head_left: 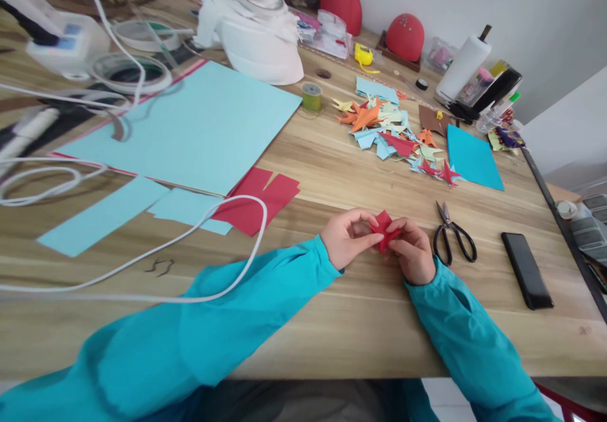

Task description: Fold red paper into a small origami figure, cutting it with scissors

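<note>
A small piece of folded red paper (385,221) is held between my two hands, just above the wooden table. My left hand (349,235) pinches its left side between thumb and fingers. On the other side, my right hand (413,248) grips the paper's right edge with curled fingers. Part of the paper is hidden behind the fingertips. Black-handled scissors (448,235) lie right of my right hand, blades pointing away. Left of my left hand are cut red paper pieces (258,204). Farther back lies a pile of folded paper figures (379,118) in orange, blue, red and pale green.
A white cable (253,197) loops across the left side, over my left sleeve. Large light-blue sheets (203,124) and a blue strip (104,216) lie there. A thread spool (312,98) stands mid-table. At right are a black phone (526,270) and a bright blue sheet (474,159).
</note>
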Tool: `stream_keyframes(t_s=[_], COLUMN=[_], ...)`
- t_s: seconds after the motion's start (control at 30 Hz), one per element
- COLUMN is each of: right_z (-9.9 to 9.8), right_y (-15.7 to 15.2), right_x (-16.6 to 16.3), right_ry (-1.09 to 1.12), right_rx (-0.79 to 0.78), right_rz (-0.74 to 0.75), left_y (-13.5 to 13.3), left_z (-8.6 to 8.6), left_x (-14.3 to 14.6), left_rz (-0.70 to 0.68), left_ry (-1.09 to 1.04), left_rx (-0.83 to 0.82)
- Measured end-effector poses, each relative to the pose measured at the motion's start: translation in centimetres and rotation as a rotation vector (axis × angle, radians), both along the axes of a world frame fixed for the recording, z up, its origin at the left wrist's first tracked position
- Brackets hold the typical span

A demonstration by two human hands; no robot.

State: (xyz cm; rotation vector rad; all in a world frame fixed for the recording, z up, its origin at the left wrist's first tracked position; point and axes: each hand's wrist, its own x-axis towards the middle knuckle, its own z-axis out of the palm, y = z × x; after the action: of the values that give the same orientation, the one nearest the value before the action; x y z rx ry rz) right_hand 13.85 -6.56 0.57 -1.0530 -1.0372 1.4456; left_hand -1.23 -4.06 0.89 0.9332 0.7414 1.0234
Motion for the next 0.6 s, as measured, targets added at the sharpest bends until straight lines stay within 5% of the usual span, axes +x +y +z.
stream_keyframes(t_s=[0.6], right_z=[0.68], right_y=[0.21], right_x=[-0.22], right_ry=[0.120], right_rx=[-0.097], right_rz=[-0.074], left_y=[-0.18], left_z=[-0.53], left_x=[-0.03], left_rz=[-0.040], left_ry=[-0.017], left_rx=[0.013])
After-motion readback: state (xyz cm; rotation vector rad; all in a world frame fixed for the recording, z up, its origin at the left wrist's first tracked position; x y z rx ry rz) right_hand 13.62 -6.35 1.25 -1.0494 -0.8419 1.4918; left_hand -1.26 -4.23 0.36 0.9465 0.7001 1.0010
